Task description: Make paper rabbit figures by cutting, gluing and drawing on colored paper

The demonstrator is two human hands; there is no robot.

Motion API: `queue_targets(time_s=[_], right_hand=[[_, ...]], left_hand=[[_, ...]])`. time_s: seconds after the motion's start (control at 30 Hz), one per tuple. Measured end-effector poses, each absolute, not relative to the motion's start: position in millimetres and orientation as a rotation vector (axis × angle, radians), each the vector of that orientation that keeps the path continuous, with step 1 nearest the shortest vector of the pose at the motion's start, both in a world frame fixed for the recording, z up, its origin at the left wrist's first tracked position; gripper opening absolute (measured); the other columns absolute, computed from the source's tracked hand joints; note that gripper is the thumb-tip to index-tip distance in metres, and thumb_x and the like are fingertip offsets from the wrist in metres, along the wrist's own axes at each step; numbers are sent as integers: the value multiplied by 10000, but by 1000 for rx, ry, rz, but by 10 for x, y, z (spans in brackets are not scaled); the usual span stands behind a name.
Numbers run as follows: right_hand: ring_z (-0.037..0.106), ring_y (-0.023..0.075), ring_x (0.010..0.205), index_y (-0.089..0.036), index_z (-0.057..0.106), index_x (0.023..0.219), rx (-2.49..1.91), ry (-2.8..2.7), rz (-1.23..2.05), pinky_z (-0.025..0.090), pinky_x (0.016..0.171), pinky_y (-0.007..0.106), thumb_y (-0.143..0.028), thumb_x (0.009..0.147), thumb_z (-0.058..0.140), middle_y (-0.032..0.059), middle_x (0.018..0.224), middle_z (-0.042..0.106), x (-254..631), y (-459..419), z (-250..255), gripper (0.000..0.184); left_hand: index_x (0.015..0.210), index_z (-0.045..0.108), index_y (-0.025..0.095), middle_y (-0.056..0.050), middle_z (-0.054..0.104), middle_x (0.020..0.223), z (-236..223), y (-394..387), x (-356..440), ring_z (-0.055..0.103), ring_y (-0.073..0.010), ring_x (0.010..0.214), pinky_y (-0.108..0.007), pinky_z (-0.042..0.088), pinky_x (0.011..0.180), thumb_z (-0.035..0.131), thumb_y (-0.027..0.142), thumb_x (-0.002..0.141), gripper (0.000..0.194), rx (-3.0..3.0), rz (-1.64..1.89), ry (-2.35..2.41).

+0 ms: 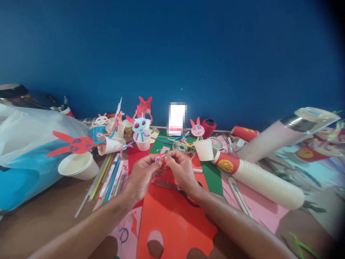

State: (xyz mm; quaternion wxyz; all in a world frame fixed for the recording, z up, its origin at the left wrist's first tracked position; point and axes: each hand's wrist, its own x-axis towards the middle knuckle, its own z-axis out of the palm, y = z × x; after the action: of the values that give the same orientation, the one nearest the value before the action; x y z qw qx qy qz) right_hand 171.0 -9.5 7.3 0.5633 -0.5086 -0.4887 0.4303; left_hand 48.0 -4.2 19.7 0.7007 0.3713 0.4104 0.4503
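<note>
Fingertips of the left hand (141, 172) and right hand (181, 169) are pinched together on a small red cutout (161, 158), held just above the red sheet (172, 219) at the table's middle. The cutout is red with two pale pink ovals marked in blue, like eyes; most of it is covered by the fingers, so its outline cannot be made out. Scissors (175, 187) are partly hidden beneath the right wrist, only blades and a dark handle being shown. Holes have been cut from the red sheet, and its lower edge is cut off by the frame. A green sheet (212, 176) is seen just beside the right hand.

Behind the hands, a white cup (204, 149) is stood upright, its contents not visible. Another cup (143, 141) is fitted with a blue face (139, 125) and thin straw limbs. A cup (111, 145) lying on its side is joined to a red rabbit head (74, 144), and an empty cup (78, 165) is tipped over near the pens (110, 178). A long stack of cups (258, 180) in a red-labelled sleeve is laid on the pink sheet (264, 208) to the right. A blurred white rectangle at the wall cannot be read
</note>
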Motion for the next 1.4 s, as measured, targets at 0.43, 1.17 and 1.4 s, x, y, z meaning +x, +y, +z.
queue_targets(time_s=[0.43, 1.17, 1.4], right_hand=[[556, 107, 529, -171, 535, 679, -1177, -1103, 1066, 442, 498, 206, -215, 739, 531, -29, 610, 555, 1677, -94, 80, 74], [486, 109, 572, -171, 557, 674, -1072, -1093, 1105, 412, 554, 206, -270, 766, 510, -19, 604, 514, 1678, -116, 150, 144], [462, 105, 575, -159, 579, 652, -1075, -1148, 1113, 380, 549, 200, -250, 765, 508, -19, 592, 506, 1735, -76, 196, 161]], left_hand=[[709, 644, 123, -26, 639, 654, 218, -54, 478, 586, -110, 600, -214, 478, 572, 683, 190, 635, 107, 775, 986, 925], [646, 626, 138, -4, 599, 609, 288, -52, 461, 552, -112, 584, -212, 456, 536, 719, 274, 597, 171, 751, 996, 976], [693, 635, 128, -16, 612, 622, 255, -49, 453, 552, -109, 574, -215, 461, 535, 685, 272, 645, 160, 806, 990, 989]])
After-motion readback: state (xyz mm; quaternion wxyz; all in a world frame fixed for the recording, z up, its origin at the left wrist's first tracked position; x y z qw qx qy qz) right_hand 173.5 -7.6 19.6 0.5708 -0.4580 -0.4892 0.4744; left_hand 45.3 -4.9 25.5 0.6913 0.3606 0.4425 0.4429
